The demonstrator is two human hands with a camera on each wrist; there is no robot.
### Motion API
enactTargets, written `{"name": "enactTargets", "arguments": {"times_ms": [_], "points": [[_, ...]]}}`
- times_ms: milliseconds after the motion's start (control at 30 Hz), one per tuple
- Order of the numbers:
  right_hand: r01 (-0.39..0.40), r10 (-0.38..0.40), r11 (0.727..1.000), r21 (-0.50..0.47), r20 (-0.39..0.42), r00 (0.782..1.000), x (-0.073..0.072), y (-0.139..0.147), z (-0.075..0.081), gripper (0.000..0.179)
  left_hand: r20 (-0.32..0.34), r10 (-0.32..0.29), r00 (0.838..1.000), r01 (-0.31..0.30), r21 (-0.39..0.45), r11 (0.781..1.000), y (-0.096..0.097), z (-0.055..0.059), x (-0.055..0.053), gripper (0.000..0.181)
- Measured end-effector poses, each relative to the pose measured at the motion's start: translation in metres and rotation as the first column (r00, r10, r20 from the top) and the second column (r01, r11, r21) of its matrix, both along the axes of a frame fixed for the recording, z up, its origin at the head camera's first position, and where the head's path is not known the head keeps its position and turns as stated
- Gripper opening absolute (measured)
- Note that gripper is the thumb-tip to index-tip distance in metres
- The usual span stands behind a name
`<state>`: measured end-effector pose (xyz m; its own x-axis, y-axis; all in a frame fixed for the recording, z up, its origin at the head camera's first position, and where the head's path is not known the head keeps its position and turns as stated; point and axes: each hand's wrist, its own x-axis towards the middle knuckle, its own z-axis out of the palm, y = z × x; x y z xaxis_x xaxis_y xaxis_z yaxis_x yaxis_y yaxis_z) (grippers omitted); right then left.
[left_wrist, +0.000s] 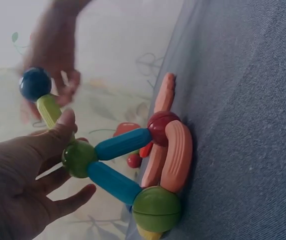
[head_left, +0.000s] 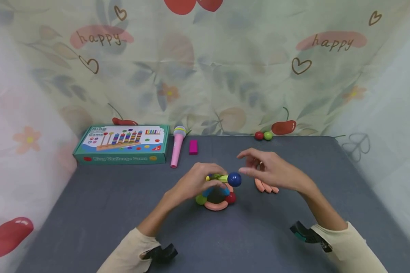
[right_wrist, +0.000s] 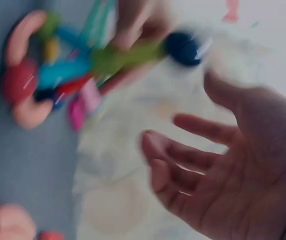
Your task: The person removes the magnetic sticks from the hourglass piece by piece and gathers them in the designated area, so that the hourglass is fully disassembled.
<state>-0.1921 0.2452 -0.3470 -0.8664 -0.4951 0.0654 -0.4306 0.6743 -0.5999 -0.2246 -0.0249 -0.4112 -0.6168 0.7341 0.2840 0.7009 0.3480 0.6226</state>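
On the table stands a toy structure of balls and ribbed rods, with curved pink rods, a red ball and a green ball at its base. Blue rods slope up from there to an upper green ball. At that ball, my left hand pinches a yellow-green rod between thumb and fingers. This rod carries a dark blue ball on its far end. My right hand hovers just right of the blue ball, fingers spread and loosely bent, holding nothing.
Several curved pink rods lie below my right hand. Along the back are a Ring Challenge Game box, a pink toy microphone, a magenta block, a red ball and a green ball. A patterned cloth hangs behind.
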Motion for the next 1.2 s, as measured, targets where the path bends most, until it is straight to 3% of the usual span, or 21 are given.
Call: {"name": "enactTargets", "arguments": {"times_ms": [100,200,400,767,900,1000,1100,1200], "points": [[-0.12,0.119,0.992,0.033,0.004,0.993,0.021,-0.016,0.01,0.055,-0.003,-0.009,1.0,0.009,0.007,1.0,0.001,-0.001,0.0,0.029],[-0.163,0.168,0.982,0.094,-0.052,0.984,0.032,-0.028,0.011,0.058,-0.014,-0.015,1.0,0.015,0.021,1.0,0.002,-0.002,0.0,0.029],[-0.133,0.158,0.981,0.138,-0.189,0.969,0.033,-0.04,0.005,0.032,-0.026,-0.027,0.999,0.029,0.067,0.997,0.002,-0.005,-0.003,0.022],[-0.141,0.162,0.983,0.118,-0.185,0.969,0.032,-0.041,0.008,0.023,-0.017,-0.018,1.0,0.02,0.09,0.996,0.002,-0.007,0.001,0.022],[-0.14,0.138,0.99,0.002,-0.179,0.974,0.035,-0.036,0.013,0.021,-0.016,-0.029,0.999,0.03,0.07,0.997,0.002,-0.007,0.001,0.025],[-0.101,0.08,0.992,-0.08,-0.229,0.97,0.039,-0.028,0.026,0.024,-0.011,-0.022,1.0,0.022,0.052,0.998,0.002,-0.007,0.001,0.027],[-0.017,-0.005,0.997,-0.076,-0.282,0.959,0.034,-0.016,0.04,0.033,0.015,-0.01,1.0,0.01,0.041,0.999,0.001,-0.008,0.0,0.028],[0.086,-0.092,0.996,-0.034,-0.291,0.952,0.016,0.001,0.047,0.037,0.046,-0.008,0.999,0.007,0.023,1.0,-0.001,-0.007,0.001,0.031]]}}
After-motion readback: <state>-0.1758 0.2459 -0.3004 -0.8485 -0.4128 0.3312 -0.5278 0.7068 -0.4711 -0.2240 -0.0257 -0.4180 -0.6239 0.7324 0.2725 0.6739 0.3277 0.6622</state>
